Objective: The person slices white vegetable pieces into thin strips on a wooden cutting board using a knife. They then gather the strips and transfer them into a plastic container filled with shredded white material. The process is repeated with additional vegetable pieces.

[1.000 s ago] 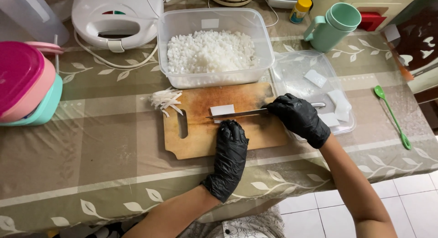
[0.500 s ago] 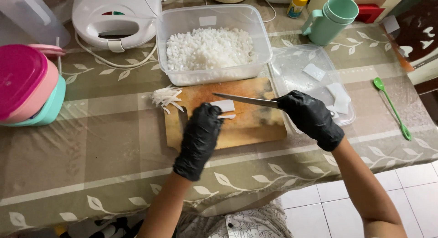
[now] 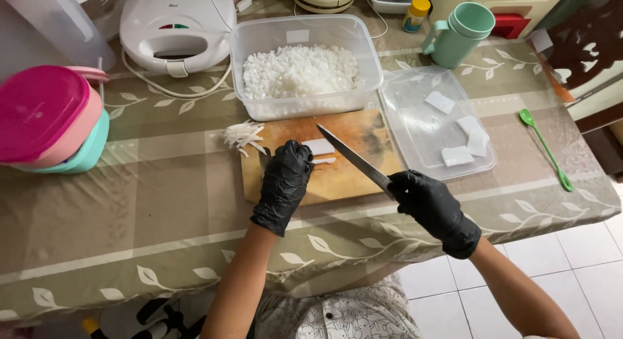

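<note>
Both my hands wear black gloves. My left hand (image 3: 285, 182) rests on a wooden cutting board (image 3: 354, 134), fingers curled against a flat white slab (image 3: 320, 146) and a thin white strip (image 3: 324, 161) beside it. My right hand (image 3: 431, 206) grips the handle of a long knife (image 3: 354, 159), whose blade slants up and left over the board, tip close to the slab. A pile of white shreds (image 3: 241, 136) lies at the board's left corner. Behind the board stands a clear tub of small white cubes (image 3: 300, 71).
A clear lid (image 3: 415, 128) with white slabs lies right of the board. A green spoon (image 3: 545, 149), green jug (image 3: 458, 25), white sandwich maker (image 3: 175, 27) with its cord, and stacked pink and teal containers (image 3: 48, 121) ring the table. The table edge is near me.
My left hand slid left to the slab on the board. My right hand pulled back toward the table edge, swinging the knife from lying across the board to a diagonal.
</note>
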